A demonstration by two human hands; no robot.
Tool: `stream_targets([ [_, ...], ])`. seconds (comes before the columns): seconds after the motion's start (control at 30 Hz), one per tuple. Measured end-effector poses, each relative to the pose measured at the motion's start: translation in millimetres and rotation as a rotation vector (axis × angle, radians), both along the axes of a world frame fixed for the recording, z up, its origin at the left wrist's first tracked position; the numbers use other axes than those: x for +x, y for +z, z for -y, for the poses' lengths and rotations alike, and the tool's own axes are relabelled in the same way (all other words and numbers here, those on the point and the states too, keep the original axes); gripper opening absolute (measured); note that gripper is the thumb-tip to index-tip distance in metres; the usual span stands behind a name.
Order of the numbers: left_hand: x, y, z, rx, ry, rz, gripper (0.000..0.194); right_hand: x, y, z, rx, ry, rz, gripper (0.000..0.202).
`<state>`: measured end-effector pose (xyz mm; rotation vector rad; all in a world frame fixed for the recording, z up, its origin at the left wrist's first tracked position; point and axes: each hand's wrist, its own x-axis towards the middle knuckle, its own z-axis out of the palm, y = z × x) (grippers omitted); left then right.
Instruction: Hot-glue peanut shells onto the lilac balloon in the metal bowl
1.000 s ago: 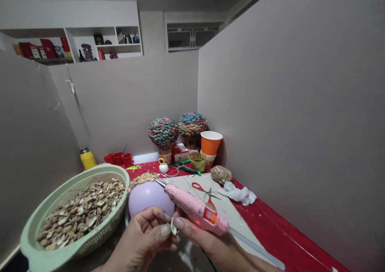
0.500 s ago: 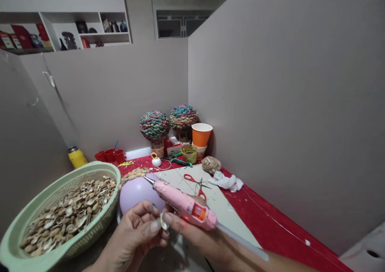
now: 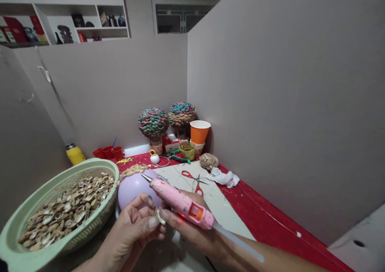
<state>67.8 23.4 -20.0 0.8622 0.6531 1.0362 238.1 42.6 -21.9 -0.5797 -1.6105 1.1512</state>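
Observation:
My right hand is wrapped round a pink hot glue gun, its metal nozzle pointing up and to the left and a clear glue stick trailing from its rear. Between the thumb and fingers of my left hand is a small peanut shell piece. My right thumb also touches or nearly touches that shell. Just behind both hands is a purple balloon, with a band of peanut shells along its far top side. The hands hide the balloon's lower part.
A green basket of peanut shells stands at left. Red-handled scissors, a twine ball and white tissue lie at right. Farther back are colourful shell-covered trees, pliers, an orange cup and red cups.
The camera view has shifted slightly, so the scene sits a little higher and further left. Both hands keep nearly the same pose, with the shell piece and glue gun still held.

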Motion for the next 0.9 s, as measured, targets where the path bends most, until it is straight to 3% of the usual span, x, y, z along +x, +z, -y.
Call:
stream_targets([
  [0.6,2,6.3,-1,0.043,0.045,-0.016,0.032,2,0.7,-1,0.021,-0.058,0.038,0.023],
  [0.77,-7,12.8,-8,0.158,0.163,-0.073,0.038,12,3.6,0,0.133,-0.147,0.134,0.020],
  [0.9,-18,21.6,-13,0.342,0.349,-0.226,0.035,23,-3.8,-4,0.369,-0.216,0.248,0.027],
])
